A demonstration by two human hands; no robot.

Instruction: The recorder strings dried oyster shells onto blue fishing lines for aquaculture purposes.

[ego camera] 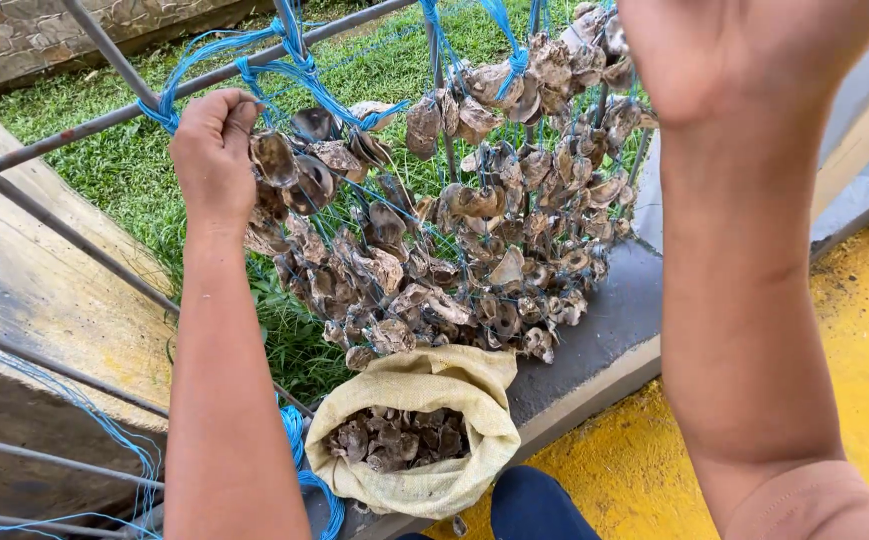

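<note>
I see L hand [212, 150] fisted on blue rope [299, 65] at the rail; shell strings [454, 240] hang just right of it & below, long axis vertical. R hand [744, 50] raised close, grip can't tell. Shell sack [419, 430] below L

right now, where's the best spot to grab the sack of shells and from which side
Probably the rolled rim of the sack, taken from above. The sack stands upright and open below the hanging shells, and its cloth mouth is folded outward into a thick cuff, which gives a firm edge. The loose shells inside make its sides bulge.
</note>
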